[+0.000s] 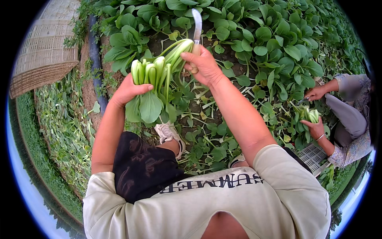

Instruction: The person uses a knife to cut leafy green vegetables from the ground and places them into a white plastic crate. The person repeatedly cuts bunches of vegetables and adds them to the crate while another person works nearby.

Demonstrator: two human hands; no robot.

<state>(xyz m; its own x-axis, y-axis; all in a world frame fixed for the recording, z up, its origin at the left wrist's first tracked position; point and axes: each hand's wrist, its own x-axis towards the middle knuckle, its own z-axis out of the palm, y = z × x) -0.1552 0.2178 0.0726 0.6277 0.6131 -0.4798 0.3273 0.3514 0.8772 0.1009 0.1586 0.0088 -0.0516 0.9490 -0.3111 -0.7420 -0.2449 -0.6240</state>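
My left hand [126, 91] is closed around a bunch of leafy greens [151, 104], their pale stem ends up and the leaves hanging below. To its right and higher, my right hand [203, 66] grips the light handle of a knife [197, 25] with a curved blade that points away from me. Another plant with pale green stems [180, 49] lies between the right thumb and the knife, its base against the handle. Its stems reach down to the left beside the bunch. The fingers of my left hand are mostly hidden behind the leaves.
Rows of growing greens [277, 38] fill the ground ahead. Cut leaves and stems [209, 137] litter the soil near my shoes. A woven basket [44, 56] and a dark hose [95, 56] lie at left. At right, a co-worker [347, 119] holds greens beside a plastic crate [312, 156].
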